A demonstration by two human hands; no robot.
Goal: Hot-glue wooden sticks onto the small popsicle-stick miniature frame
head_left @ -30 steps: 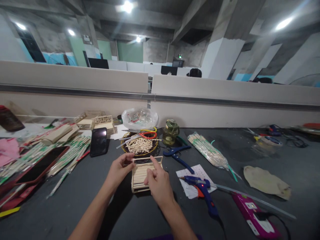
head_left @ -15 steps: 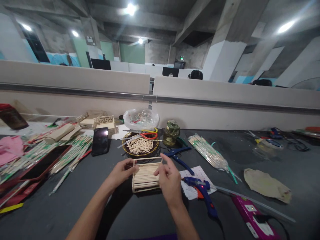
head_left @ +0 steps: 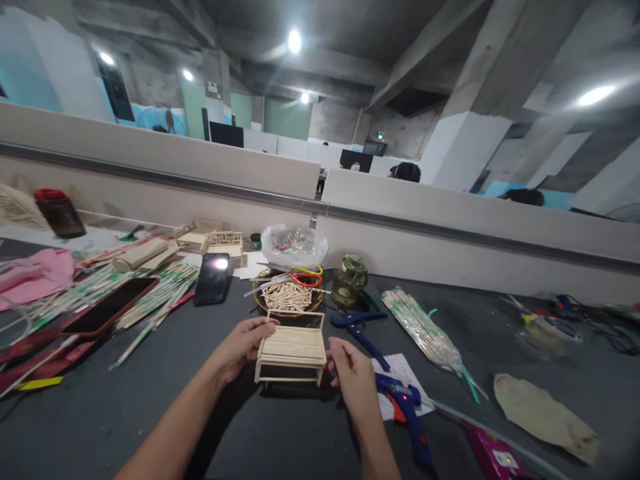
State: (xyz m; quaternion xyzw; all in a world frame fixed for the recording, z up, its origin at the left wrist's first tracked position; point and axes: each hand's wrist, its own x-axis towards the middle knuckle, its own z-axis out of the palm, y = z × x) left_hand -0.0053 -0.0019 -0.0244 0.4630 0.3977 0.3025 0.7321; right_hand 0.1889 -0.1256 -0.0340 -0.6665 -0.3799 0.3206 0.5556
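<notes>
Pinching the left end of the stick frame (head_left: 291,347), the left hand (head_left: 245,343) had its thumb on the upper rail and its fingers curled behind; the right hand (head_left: 353,377) sat at the right end with loosely curled fingertips by the corner leg, though whether they clamped it or only touched it could not be told; the frame, a slatted top on thin legs, stood upright on the dark table (head_left: 150,413) between both hands, just in front of the bowl of sticks (head_left: 287,297); a glue gun (head_left: 403,393) lay near the right wrist on a paper sheet (head_left: 400,367), blue pliers (head_left: 357,323) beyond it; the step looked like steadying and checking the built piece; any further move would call for light, even pressure at both ends, since the legs seemed fragile.
</notes>
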